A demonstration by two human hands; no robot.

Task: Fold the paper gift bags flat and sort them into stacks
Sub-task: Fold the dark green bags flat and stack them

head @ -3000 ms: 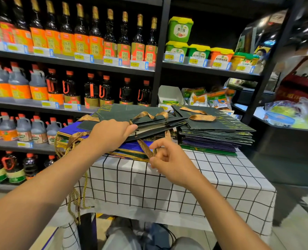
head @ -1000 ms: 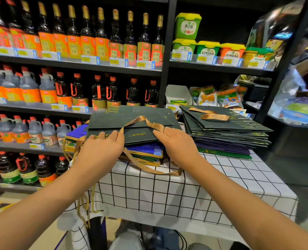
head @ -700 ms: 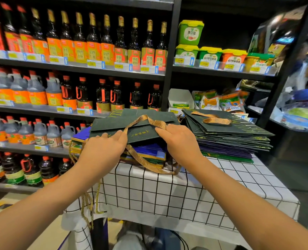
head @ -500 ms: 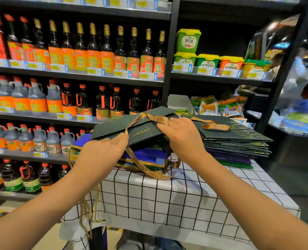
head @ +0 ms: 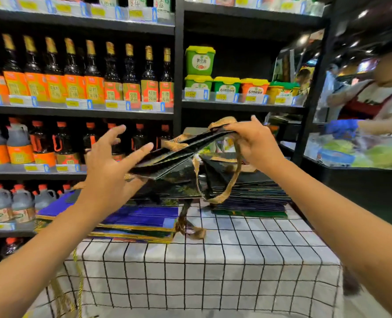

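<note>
dark green folded paper gift bag (head: 174,157) in air above checked tablecloth table (head: 213,267) | right hand (head: 257,143) pinches top edge | long axis slopes down-left | left hand (head: 112,171) splayed, holding nothing, at low end

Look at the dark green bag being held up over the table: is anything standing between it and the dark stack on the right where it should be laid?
Nothing visible does. The right hand grips the dark green bag above the table, the left hand is open beside it, and only the bag's own ribbon handle dangles over the dark stack.
</note>
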